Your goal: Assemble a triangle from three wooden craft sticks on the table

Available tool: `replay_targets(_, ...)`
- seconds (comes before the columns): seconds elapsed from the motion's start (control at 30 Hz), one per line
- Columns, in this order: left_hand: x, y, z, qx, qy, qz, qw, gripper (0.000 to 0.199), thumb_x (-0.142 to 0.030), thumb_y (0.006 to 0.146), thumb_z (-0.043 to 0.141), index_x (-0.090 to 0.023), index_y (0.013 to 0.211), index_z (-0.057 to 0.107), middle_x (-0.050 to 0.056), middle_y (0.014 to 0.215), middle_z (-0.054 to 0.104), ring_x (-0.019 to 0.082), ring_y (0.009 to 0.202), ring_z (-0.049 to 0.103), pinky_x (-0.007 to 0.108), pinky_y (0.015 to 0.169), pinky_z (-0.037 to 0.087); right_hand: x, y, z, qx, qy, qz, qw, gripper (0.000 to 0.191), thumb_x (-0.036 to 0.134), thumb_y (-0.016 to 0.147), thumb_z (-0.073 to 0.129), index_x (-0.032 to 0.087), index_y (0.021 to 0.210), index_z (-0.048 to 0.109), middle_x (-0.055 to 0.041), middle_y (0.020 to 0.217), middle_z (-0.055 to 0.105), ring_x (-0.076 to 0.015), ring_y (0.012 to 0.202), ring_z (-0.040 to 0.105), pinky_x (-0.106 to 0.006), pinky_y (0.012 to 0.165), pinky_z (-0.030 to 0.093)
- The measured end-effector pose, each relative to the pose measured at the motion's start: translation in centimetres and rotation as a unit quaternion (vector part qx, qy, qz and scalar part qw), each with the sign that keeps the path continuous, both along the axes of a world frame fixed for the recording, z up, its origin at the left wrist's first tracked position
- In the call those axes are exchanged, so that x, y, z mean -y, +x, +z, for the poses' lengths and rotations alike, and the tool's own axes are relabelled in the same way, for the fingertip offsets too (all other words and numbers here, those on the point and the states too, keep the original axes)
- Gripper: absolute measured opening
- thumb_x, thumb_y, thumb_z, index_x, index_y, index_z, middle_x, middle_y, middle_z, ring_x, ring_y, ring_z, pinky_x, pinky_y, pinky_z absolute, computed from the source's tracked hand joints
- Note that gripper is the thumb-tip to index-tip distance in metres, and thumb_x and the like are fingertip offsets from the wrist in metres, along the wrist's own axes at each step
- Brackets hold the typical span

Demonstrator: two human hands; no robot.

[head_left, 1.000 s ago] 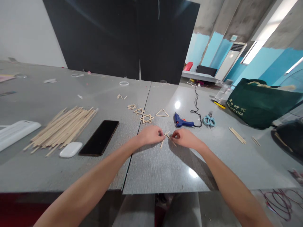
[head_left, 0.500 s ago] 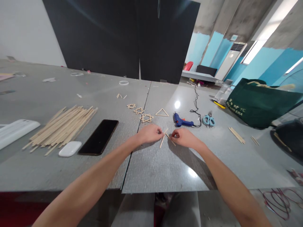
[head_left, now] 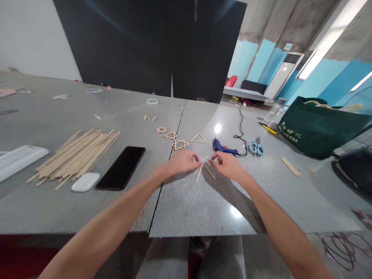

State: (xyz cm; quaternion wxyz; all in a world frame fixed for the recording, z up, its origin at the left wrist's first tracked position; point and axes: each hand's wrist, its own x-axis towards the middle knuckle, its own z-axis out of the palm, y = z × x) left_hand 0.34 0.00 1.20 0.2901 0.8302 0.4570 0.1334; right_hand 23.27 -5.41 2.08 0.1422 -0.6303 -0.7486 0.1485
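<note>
My left hand [head_left: 186, 161] is closed in a pinch on the near end of a thin wooden stick [head_left: 205, 159], which points up and right. Beside that stick's far end, my right hand [head_left: 226, 164] has its thumb and forefinger curled but a little apart. Two more sticks lie on the table below the fingers, a left stick [head_left: 199, 174] and a right stick [head_left: 209, 171], their tops close together like an upside-down V. Whether the sticks are joined cannot be made out. Beyond my hands lie a stick triangle [head_left: 198, 138] and a six-pointed stick star [head_left: 179, 145].
Two smaller stars [head_left: 170, 135] lie farther back. A blue glue gun [head_left: 225, 148] and scissors [head_left: 256, 148] are to the right, with a green bag [head_left: 316, 128] beyond. On the left are a phone [head_left: 120, 168], a white case [head_left: 85, 182] and a stick pile [head_left: 77, 157].
My right hand has let go of the right stick and moved slightly up, toward the far end of the upper stick. The right stick stays on the table. My left hand has barely moved.
</note>
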Motion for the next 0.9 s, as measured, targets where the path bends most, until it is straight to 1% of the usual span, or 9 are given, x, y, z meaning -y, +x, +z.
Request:
replay_targets(0.07,0.0,-0.4,0.4,0.028,-0.002,-0.013,1.000,0.034,-0.051,0.088,0.070,-0.018,0.091,0.079,-0.001,0.067,0.058,0.016,0.063,0.049,0.029,0.063,0.033,0.1,0.1,0.1,-0.054,0.041,-0.003,0.998,0.036,0.044,0.106,0.063,0.015,0.126,0.071,0.0046,0.063,0.056,-0.0154,0.060,0.051,-0.028,0.063,0.032)
replay_targets(0.13,0.0,-0.7,0.7,0.046,-0.006,-0.037,0.998,0.035,-0.053,0.084,0.073,-0.019,0.087,0.078,-0.003,0.064,0.053,0.015,0.061,0.046,0.028,0.063,0.032,0.3,0.2,0.2,-0.117,0.061,0.027,0.991,0.041,0.046,0.103,0.066,0.016,0.130,0.071,0.0074,0.060,0.048,-0.0146,0.058,0.045,-0.028,0.063,0.031)
replay_targets(0.2,0.0,-0.8,0.7,0.052,-0.017,-0.066,0.996,0.035,-0.054,0.081,0.075,-0.019,0.083,0.079,-0.004,0.062,0.049,0.013,0.059,0.044,0.028,0.062,0.030,0.5,0.2,0.1,-0.151,0.049,0.072,0.985,0.037,0.048,0.100,0.067,0.018,0.118,0.078,0.0074,0.060,0.042,-0.0136,0.058,0.040,-0.028,0.062,0.030)
replay_targets(0.3,0.0,-0.9,0.7,0.054,-0.042,-0.101,0.993,0.037,-0.056,0.080,0.075,-0.020,0.084,0.081,-0.005,0.059,0.045,0.012,0.056,0.040,0.029,0.059,0.028,0.5,0.2,-0.1,-0.154,0.032,0.122,0.980,0.033,0.048,0.097,0.068,0.018,0.097,0.082,0.0066,0.059,0.038,-0.0122,0.057,0.034,-0.029,0.061,0.028)
replay_targets(0.43,0.1,-0.9,1.3,0.070,-0.073,-0.099,0.990,0.045,-0.062,0.079,0.074,-0.019,0.087,0.081,-0.006,0.057,0.042,0.011,0.055,0.036,0.029,0.057,0.024,0.4,0.3,-0.2,-0.167,0.031,0.141,0.975,0.038,0.052,0.097,0.067,0.017,0.099,0.083,0.0075,0.058,0.034,-0.0116,0.056,0.030,-0.029,0.059,0.025)
replay_targets(0.6,-0.1,-1.2,2.0,0.093,-0.104,-0.086,0.986,0.050,-0.067,0.080,0.074,-0.018,0.088,0.081,-0.005,0.059,0.041,0.011,0.057,0.033,0.030,0.057,0.021,0.5,0.3,0.2,-0.193,0.019,0.126,0.973,0.046,0.057,0.095,0.063,0.015,0.101,0.081,0.0074,0.059,0.031,-0.0120,0.056,0.027,-0.029,0.058,0.023)
replay_targets(0.77,-0.5,-1.9,2.6,0.166,-0.127,-0.083,0.974,0.057,-0.072,0.089,0.067,-0.016,0.088,0.080,-0.006,0.059,0.032,0.010,0.055,0.026,0.030,0.055,0.018,0.3,0.2,0.6,-0.265,0.012,0.069,0.962,0.054,0.066,0.092,0.064,0.015,0.099,0.078,0.0084,0.059,0.030,-0.0116,0.056,0.025,-0.029,0.057,0.022)
replay_targets(0.83,-0.3,-2.0,3.0,0.215,-0.162,-0.089,0.959,0.060,-0.072,0.094,0.061,-0.015,0.097,0.080,-0.007,0.058,0.030,0.010,0.053,0.024,0.029,0.054,0.018,0.1,0.2,0.7,-0.310,0.008,0.049,0.949,0.058,0.071,0.087,0.069,0.015,0.097,0.076,0.0085,0.059,0.032,-0.0110,0.056,0.024,-0.028,0.056,0.021)
replay_targets(0.9,0.0,-2.0,3.2,0.273,-0.184,-0.100,0.939,0.061,-0.071,0.094,0.066,-0.014,0.114,0.079,-0.008,0.059,0.032,0.009,0.052,0.024,0.027,0.052,0.020,-0.1,0.3,0.7,-0.365,-0.006,0.026,0.931,0.063,0.076,0.081,0.075,0.016,0.096,0.073,0.0089,0.059,0.033,-0.0103,0.055,0.024,-0.028,0.054,0.019)
